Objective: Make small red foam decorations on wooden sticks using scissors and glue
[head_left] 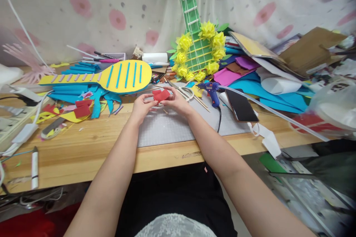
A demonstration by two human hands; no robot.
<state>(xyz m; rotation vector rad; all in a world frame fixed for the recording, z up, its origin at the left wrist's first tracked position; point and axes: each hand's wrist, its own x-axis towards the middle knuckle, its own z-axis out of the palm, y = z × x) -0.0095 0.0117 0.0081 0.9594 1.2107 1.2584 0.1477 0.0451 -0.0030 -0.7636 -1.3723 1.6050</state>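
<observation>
A small folded piece of red paper (160, 96) is held between both hands above the grey cutting mat (164, 131). My left hand (143, 108) pinches its left side with the fingertips. My right hand (178, 102) grips its right edge, thumb below and fingers behind. Just beyond the hands lie scissors (189, 92) and thin wooden sticks (202, 103). A blue glue gun (213, 93) rests to the right of them. Behind my left hand is a yellow paper guitar shape (125, 76) with blue strips.
A green paper guitar (194, 26) with yellow paper flowers leans at the back. A phone (241, 105) lies on the right, near blue paper sheets (278, 98). Red and yellow scraps (82, 109) and a power strip (13, 124) are on the left. A white crayon-like stick (35, 168) lies near the front edge.
</observation>
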